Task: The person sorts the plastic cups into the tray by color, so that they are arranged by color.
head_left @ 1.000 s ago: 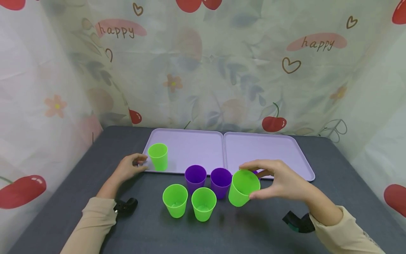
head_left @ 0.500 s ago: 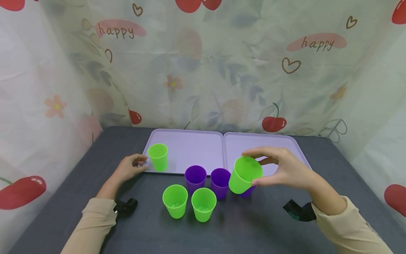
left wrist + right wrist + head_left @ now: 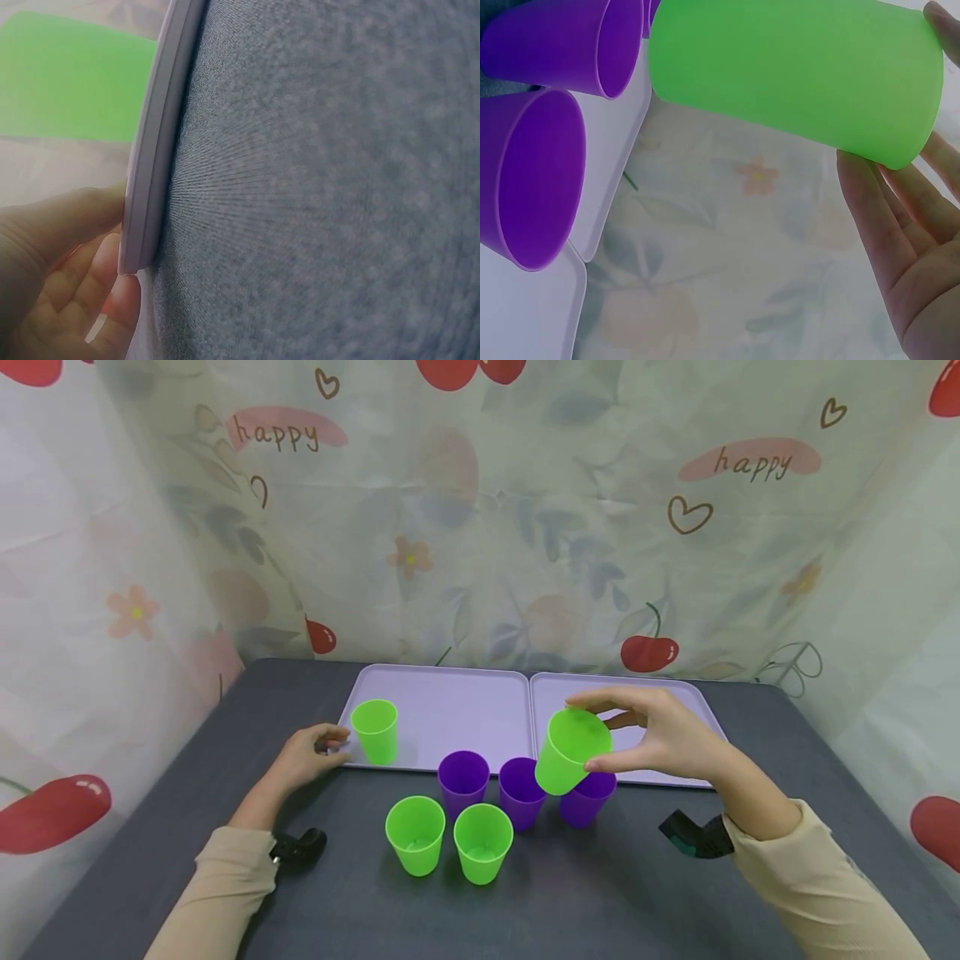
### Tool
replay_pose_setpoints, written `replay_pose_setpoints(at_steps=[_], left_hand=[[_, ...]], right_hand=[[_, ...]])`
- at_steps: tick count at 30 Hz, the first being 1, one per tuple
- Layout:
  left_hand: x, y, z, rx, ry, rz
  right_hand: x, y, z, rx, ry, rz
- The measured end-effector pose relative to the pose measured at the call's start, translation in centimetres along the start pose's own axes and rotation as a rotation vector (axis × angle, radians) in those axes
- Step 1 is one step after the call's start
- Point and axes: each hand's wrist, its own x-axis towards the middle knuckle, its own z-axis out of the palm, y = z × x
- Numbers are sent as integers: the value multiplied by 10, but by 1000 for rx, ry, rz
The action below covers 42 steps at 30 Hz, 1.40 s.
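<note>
My right hand [image 3: 660, 731] grips a green cup [image 3: 572, 753] near its rim, thumb on one side and fingers on the other. Tilted, that cup hangs in the air above the purple cups; in the right wrist view the green cup [image 3: 795, 71] spans the top. My left hand [image 3: 303, 756] pinches the near left corner of the left lilac tray [image 3: 450, 710]; in the left wrist view its thumb [image 3: 71, 217] lies against the tray edge [image 3: 154, 157]. Inside this tray, close to the left hand, stands another green cup [image 3: 375, 732].
Three purple cups, the left [image 3: 462, 781], middle [image 3: 521, 795] and right [image 3: 587, 800], stand in a row before the trays. Two green cups [image 3: 416, 837] stand nearer on the dark table [image 3: 570, 910]. A second lilac tray [image 3: 660, 702] adjoins the first; a printed curtain [image 3: 495, 568] hangs behind.
My right hand has lifted the green cup higher, and the right purple cup behind it now shows. The left hand stays at the tray corner.
</note>
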Motion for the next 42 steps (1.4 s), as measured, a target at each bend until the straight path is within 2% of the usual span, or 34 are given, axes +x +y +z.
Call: replay_pose_setpoints(at_steps=[6,26,42], left_hand=[[1,0,0,7,-1,-10],[1,2,1,15,-4,-9],[0,5,0,8,-11,-24]], right_hand=[[7,3,-2,-8,-7,43],[31,16,1,27,-32,111],[62,19,17,84,-109,130]])
